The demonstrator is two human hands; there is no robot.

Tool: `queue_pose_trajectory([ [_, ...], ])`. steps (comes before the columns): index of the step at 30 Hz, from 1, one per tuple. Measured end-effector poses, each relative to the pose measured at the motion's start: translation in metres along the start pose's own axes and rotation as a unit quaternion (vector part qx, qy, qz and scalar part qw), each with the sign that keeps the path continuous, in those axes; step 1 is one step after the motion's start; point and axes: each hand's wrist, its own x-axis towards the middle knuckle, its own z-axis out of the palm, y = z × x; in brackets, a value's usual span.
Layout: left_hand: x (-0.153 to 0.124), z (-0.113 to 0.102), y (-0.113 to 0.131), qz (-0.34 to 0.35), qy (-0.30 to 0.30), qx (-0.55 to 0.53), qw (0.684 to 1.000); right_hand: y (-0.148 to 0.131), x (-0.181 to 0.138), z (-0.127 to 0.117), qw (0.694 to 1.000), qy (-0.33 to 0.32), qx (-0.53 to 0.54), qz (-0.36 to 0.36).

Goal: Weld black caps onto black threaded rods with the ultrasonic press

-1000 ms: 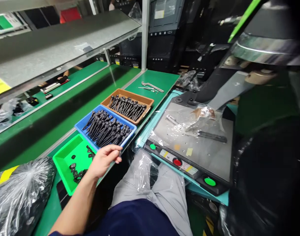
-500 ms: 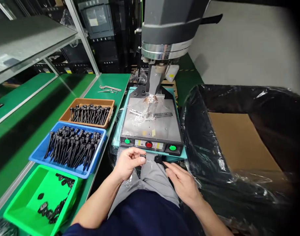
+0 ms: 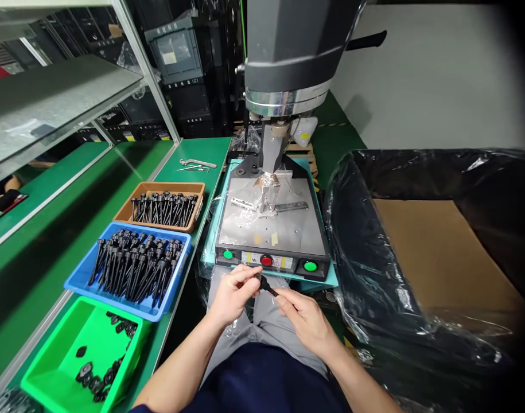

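Note:
My right hand (image 3: 305, 320) pinches the thin end of a black stemmed plastic part (image 3: 269, 288) between thumb and fingers, its thick head pointing up and left. My left hand (image 3: 231, 295) is closed at that head, thumb and fingertips around a small black cap (image 3: 259, 277) that they mostly hide. Cap and head meet at the fingertips; whether one sits on the other I cannot tell. Both hands are above my lap, just before the press base. Similar stemmed parts fill a blue bin (image 3: 181, 275) on the left. Small black caps lie in a green bin (image 3: 68, 350).
A press (image 3: 300, 51) stands ahead, its metal plate (image 3: 245, 232) carrying a plastic-wrapped fixture (image 3: 268, 198). Green buttons (image 3: 310, 266) flank a red button (image 3: 266, 260). A brown tray (image 3: 171, 187) holds more stemmed parts. Wrenches (image 3: 197, 163) lie behind. On the right stands a black-lined box (image 3: 374, 281).
My hands have come together: the right has brought the stemmed part left and up to the cap in my left fingers. The view has shifted slightly.

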Motion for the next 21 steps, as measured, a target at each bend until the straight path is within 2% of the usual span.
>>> queue_pose_trajectory([
  [5, 0.003, -0.004, 0.004, 0.007, -0.035, 0.055, 0.998, -0.006, -0.002, 0.002, 0.996, 0.063, -0.042, -0.05],
  [10, 0.007, -0.004, 0.0, -0.029, -0.044, 0.055, 0.997, -0.003, -0.003, 0.007, 0.988, 0.103, -0.086, -0.074],
  [12, 0.007, -0.003, -0.004, -0.046, -0.042, 0.049, 0.997, 0.0, -0.004, 0.009, 0.989, 0.099, -0.087, -0.065],
  [15, 0.006, 0.0, -0.007, -0.052, -0.044, 0.061, 0.996, 0.003, -0.006, 0.011, 0.996, 0.062, -0.055, -0.029],
  [18, 0.002, 0.003, -0.004, -0.016, -0.051, 0.128, 0.99, 0.001, -0.007, 0.012, 0.999, 0.032, -0.019, 0.0],
  [21, -0.005, 0.009, 0.0, 0.041, -0.039, 0.198, 0.978, -0.004, -0.007, 0.013, 0.999, 0.049, -0.015, -0.003],
])
